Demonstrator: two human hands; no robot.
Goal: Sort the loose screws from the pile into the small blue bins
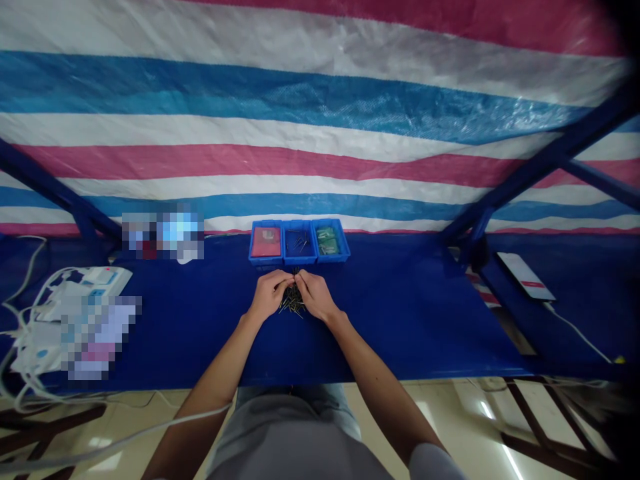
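Observation:
A loose bunch of thin dark metal pins with pale tips lies on the blue tabletop, just in front of my body. My left hand and my right hand meet over the bunch, their fingers closed around its upper part. The hands hide most of the pins' upper ends. Just beyond the fingertips stand three small blue bins in a row. The left bin holds a red packet, the middle bin holds more dark pins, and the right bin holds green packets.
A white power strip with tangled white cables sits at the table's left, beside pixelated objects. A phone with a white cable lies at the right. Blue metal frame bars rise against a striped tarpaulin.

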